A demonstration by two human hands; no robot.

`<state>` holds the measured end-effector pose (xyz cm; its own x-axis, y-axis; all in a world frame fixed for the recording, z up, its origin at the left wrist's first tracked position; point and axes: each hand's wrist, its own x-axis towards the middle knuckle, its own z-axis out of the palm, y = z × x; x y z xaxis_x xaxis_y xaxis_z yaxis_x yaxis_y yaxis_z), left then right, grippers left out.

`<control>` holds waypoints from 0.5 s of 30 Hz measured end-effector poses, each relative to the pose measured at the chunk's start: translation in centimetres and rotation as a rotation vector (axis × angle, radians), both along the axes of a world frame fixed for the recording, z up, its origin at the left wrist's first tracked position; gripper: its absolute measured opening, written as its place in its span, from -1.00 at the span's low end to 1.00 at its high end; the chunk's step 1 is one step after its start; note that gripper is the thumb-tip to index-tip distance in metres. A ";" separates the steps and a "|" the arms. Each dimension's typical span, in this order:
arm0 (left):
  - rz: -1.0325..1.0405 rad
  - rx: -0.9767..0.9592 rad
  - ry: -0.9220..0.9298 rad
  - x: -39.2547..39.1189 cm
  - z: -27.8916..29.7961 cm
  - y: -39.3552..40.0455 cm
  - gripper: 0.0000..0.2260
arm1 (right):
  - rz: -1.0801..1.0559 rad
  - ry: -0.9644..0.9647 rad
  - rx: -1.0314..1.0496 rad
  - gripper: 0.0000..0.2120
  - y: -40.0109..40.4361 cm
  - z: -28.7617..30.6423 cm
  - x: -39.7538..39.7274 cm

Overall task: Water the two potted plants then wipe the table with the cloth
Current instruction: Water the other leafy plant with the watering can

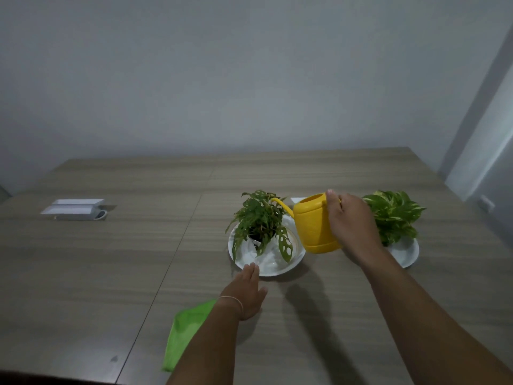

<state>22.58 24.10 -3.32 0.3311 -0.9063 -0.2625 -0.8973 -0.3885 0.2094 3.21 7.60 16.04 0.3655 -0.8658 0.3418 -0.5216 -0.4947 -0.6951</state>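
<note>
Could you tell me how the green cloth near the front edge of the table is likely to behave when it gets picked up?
The green cloth lies flat and creased, so it will probably droop limply rather than hold shape. It looks thin, so likely light. On the smooth table it may slide before bunching when pushed.

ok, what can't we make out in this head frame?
- Watering can handle: covered by the right hand.
- Water flow from the spout: too fine to see.
- Right plant pot: hidden by leaves and the hand.
- Green cloth: partly under the left forearm.
- Left hand touching the plate: unclear.
</note>
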 end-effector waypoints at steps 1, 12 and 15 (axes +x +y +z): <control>0.012 0.000 0.002 0.3 -0.1 0.2 -0.36 | 0.001 -0.007 0.001 -0.50 -0.1 0.1 0.4; 0.035 0.002 -0.005 1.7 0.0 0.4 -0.37 | 0.015 -0.011 -0.014 -0.49 -1.1 0.9 1.9; 0.013 -0.002 -0.008 1.1 0.2 -0.3 -0.38 | 0.020 -0.005 -0.002 -0.49 -1.2 0.7 1.2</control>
<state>23.63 23.76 -3.13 0.3453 -0.9024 -0.2579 -0.8936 -0.4001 0.2034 4.43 6.43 16.74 0.3809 -0.8577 0.3452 -0.5078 -0.5061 -0.6972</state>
